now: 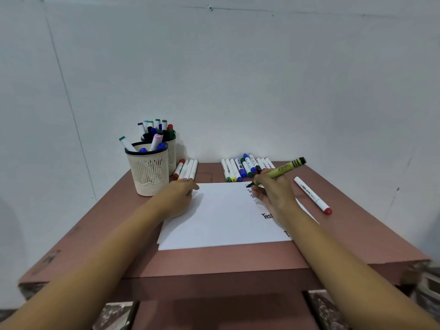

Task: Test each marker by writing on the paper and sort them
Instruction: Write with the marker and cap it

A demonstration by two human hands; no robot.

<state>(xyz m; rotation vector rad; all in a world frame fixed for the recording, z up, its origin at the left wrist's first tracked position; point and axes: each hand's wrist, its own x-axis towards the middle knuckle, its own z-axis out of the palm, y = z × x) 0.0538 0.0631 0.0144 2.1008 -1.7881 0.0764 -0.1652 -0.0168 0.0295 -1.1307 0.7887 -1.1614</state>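
Worktop point(357, 234) of pinkish brown fills the lower half of the frame. At its centre a white paper point(221, 217) is laid, with "Test" written several times down its right side. Two slotted holders point(148, 172) full of markers are stood at the worktop's upper left. The paper's upper left corner is pressed by the left hand point(178, 198), its fingers relaxed and nothing held. The right hand point(273, 194) is set over the paper's upper right, its fingers curled round a yellow-green marker point(283, 168) whose dark tip appears to touch the sheet.

Beyond the paper a larger row of markers point(242, 167) is laid at upper right, and a smaller group point(185, 170) lies just beside the holders. One red-capped marker point(312, 195) lies alone at the right.

The writing test is judged to be in hand. Next, the mark must be checked and the marker laid with the fitting row.
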